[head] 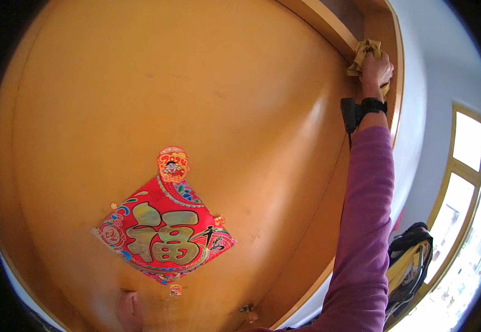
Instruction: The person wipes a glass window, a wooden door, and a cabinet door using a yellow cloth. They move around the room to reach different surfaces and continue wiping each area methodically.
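My right hand (376,69) is raised to the upper right corner of a wooden door frame (397,54). Bunched in its fingers is a yellow-brown cloth (364,56), which lies against the frame where the top and side pieces meet. A black wrist strap (374,105) with a dark box-like device (349,115) sits at the wrist, below a purple sleeve (367,186). Before me stands a smooth orange-brown wooden door (240,116). On it hangs a red diamond-shaped paper decoration (161,236) with large gold lettering. My left hand is out of view.
Small stickers surround the decoration, with a round one (173,164) at its top. A metal door fitting (246,308) shows low on the right. Beyond the white wall (414,108) is a wood-framed window (456,199); a dark and yellow bundle (408,265) hangs before it.
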